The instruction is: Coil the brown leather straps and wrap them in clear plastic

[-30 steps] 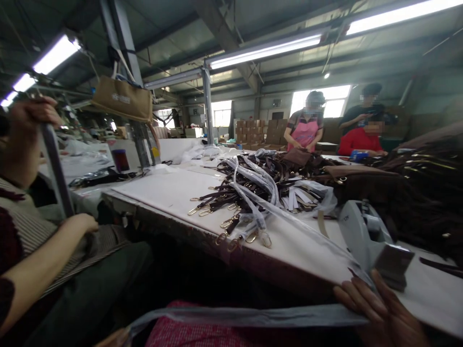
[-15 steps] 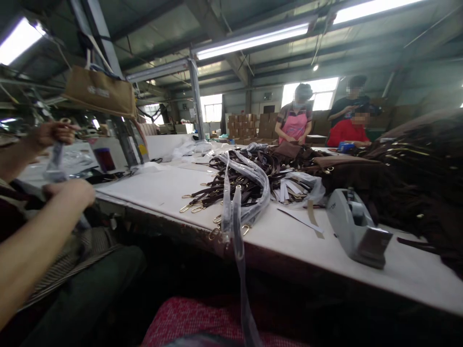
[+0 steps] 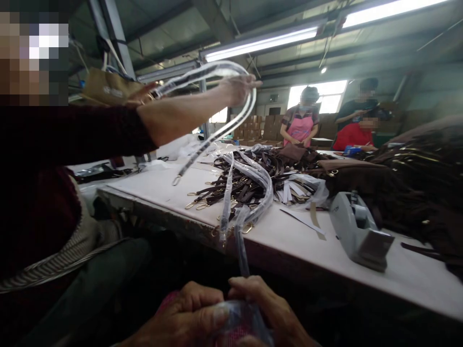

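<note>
Currently, both of the wearer's hands sit low at the near edge, over the lap. The left hand (image 3: pixel 184 315) and the right hand (image 3: pixel 260 308) are clenched together on the near end of a clear plastic sleeve (image 3: pixel 241 250), which rises from the hands to the edge of the table (image 3: pixel 173 190), where its far end lies on the pile of brown straps (image 3: pixel 246 183). Gripping with both hands probably keeps the thin film gathered and taut.

At left, a co-worker's hand (image 3: pixel 237 89) holds a sleeved strap (image 3: pixel 217 130) raised over the table, its metal clip hanging near the surface. A tape dispenser (image 3: pixel 356 231) stands at right.

Half a second earlier, neither of the wearer's hands was in view and the sleeve hung loose; the co-worker's hands were then low at far left.
</note>
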### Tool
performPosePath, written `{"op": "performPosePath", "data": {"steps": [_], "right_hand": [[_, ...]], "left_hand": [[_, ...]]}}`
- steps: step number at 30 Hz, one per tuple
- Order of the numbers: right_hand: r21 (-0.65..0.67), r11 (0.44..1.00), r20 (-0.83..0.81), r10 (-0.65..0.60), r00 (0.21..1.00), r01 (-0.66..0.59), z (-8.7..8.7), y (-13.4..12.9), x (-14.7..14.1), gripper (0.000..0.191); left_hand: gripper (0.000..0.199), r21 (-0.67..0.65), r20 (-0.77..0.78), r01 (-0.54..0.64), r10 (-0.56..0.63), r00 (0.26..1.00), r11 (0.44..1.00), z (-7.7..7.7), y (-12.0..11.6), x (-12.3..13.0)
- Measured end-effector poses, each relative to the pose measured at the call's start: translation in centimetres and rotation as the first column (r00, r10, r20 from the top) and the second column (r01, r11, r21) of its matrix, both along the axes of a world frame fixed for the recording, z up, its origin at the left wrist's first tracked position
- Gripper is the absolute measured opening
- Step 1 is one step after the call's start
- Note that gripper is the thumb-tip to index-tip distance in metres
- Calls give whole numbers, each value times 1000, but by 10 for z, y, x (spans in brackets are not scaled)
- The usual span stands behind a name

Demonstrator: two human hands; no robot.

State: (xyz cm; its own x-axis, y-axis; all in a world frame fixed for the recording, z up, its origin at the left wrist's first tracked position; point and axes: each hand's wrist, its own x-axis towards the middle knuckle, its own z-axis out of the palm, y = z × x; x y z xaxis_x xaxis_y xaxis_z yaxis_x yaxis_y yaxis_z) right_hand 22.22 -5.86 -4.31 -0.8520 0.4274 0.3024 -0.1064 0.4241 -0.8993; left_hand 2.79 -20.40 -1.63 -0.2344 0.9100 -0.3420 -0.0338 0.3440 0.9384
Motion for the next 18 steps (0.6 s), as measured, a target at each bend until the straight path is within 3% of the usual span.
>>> {"op": "performPosePath", "data": {"steps": [3, 5, 8, 11, 18], "right_hand": [[71, 997, 37, 37, 999, -40, 10, -6, -9, 36], [121, 992, 58, -29, 998, 21, 13, -1, -3, 32], [232, 961, 34, -163, 986, 151, 16, 15, 9, 32], [318, 928, -7, -204, 979, 196, 18, 30, 17, 31], [493, 816, -111, -286, 952, 302, 6, 38, 31, 31]], "left_hand": [[41, 73, 81, 209, -215, 973, 975, 22, 17, -1], [42, 112, 70, 282, -291, 954, 953, 30, 27, -10], [42, 121, 2, 287, -289, 957, 950, 30, 40, -26], [41, 104, -53, 246, -242, 969, 964, 27, 49, -35], [35, 101, 9, 314, -316, 949, 944, 35, 57, -14]]}}
